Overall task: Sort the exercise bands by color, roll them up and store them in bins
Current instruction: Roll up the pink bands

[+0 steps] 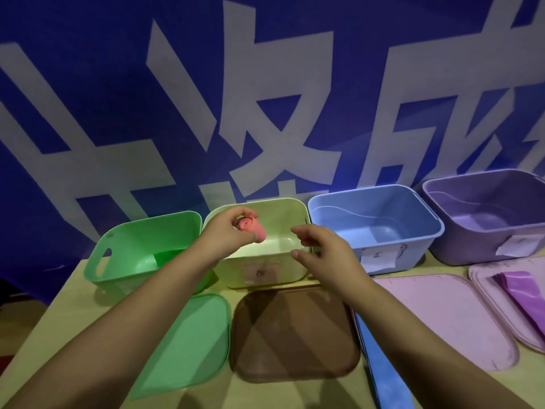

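Blue banner (118,84) w/ big white Chinese chars, partly cut off; bin labels (261,273) handwritten, illegible.

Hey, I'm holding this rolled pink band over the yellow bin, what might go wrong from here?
The pink roll looks loose, its end coils fanning out. The left hand grips only one end, so it may unwind when dropped into the yellow bin.

The right hand is open and off the roll, giving it no support.

The green bin sits right beside the yellow one, so a careless release could land the roll in the wrong bin.
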### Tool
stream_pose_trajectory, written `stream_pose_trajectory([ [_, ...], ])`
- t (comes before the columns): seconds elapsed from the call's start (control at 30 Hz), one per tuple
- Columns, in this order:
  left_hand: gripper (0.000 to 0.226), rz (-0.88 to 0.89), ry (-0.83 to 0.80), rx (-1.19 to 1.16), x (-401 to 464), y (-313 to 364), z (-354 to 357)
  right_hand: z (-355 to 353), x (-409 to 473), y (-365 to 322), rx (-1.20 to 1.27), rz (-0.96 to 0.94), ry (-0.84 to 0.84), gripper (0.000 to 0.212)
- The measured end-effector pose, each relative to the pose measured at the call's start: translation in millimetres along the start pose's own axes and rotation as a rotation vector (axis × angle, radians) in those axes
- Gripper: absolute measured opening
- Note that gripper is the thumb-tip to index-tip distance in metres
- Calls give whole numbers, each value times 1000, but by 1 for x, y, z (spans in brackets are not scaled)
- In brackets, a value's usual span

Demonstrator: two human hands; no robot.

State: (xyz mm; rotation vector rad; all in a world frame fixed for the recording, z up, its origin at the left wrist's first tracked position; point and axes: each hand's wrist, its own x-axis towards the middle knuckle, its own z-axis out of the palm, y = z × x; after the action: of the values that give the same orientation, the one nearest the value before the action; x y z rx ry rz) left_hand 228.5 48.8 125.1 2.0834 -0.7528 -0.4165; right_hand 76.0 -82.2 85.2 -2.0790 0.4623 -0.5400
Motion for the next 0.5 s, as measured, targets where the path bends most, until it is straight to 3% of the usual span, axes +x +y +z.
stream_pose_trajectory([
  [0.23,42,-90,-184,142,82,-42,26,6,49,19,-109,-35,12,40],
  [0.5,35,-114,-445,399,106,-68,64,15,68,38,-158,-37,-37,37],
])
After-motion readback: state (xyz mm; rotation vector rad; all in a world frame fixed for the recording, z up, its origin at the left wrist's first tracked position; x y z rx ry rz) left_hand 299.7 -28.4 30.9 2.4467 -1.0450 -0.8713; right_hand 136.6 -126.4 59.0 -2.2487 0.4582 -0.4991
